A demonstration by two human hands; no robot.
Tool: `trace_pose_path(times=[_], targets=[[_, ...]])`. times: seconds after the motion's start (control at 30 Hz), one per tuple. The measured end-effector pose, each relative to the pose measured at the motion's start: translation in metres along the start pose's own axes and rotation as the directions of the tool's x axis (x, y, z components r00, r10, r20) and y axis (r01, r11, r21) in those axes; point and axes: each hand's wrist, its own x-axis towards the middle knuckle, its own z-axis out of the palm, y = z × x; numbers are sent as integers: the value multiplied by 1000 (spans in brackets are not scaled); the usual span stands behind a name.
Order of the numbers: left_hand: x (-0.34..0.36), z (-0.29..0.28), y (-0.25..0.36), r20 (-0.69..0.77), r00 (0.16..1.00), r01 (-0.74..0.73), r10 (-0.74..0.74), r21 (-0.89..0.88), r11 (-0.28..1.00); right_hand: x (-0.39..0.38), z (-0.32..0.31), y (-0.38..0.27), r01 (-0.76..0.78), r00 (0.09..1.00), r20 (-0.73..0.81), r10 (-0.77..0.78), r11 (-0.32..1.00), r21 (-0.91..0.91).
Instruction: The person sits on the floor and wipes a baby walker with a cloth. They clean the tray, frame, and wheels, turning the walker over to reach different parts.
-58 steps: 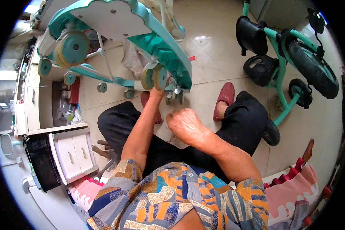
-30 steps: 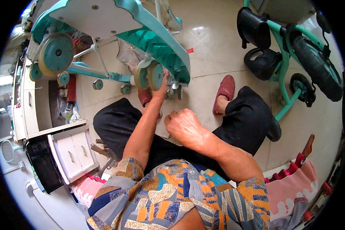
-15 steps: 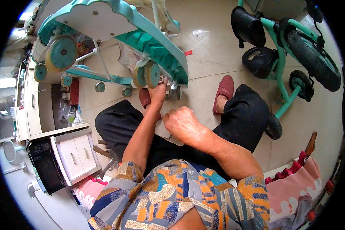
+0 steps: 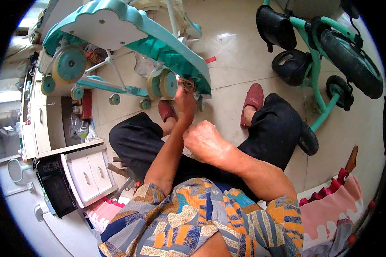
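Note:
A teal and white baby walker (image 4: 176, 47) is tipped up in front of me, its underside and wheels toward me. My left hand (image 4: 185, 103) reaches to its right-hand underside, beside a pair of large round wheels (image 4: 163, 84) and a small caster (image 4: 201, 104). The left fingers are bent at the caster mount; what they grip is hidden. My right hand (image 4: 205, 139) is closed, held above my lap just nearer to me than the left wrist. Its palm side is turned away, so anything inside it does not show.
A teal child's tricycle (image 4: 315, 73) with black wheels lies at the right. At the left stand an open cabinet (image 4: 53, 124) and a small white two-door cabinet (image 4: 88, 175). Pink cloth (image 4: 330, 205) lies at the lower right. A red piece (image 4: 210, 59) rests on the tiled floor.
My left hand has shifted slightly right along the walker's underside and now covers part of the casters there. My right hand stays closed in nearly the same place.

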Motion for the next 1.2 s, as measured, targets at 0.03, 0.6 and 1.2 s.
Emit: trace_pose_path(times=[0.03, 0.6, 1.2], targets=[[0, -2, -11, 38, 999, -9, 7, 60, 998, 1, 6, -1, -8, 1000, -9, 8, 1000, 0], [3, -16, -40, 122, 989, 40, -87, 348, 937, 4, 8, -3, -12, 998, 60, 11, 1000, 25], [21, -6, -20, -63, 997, -62, 50, -194, 979, 0, 10, -3, 3, 1000, 19, -4, 999, 52]])
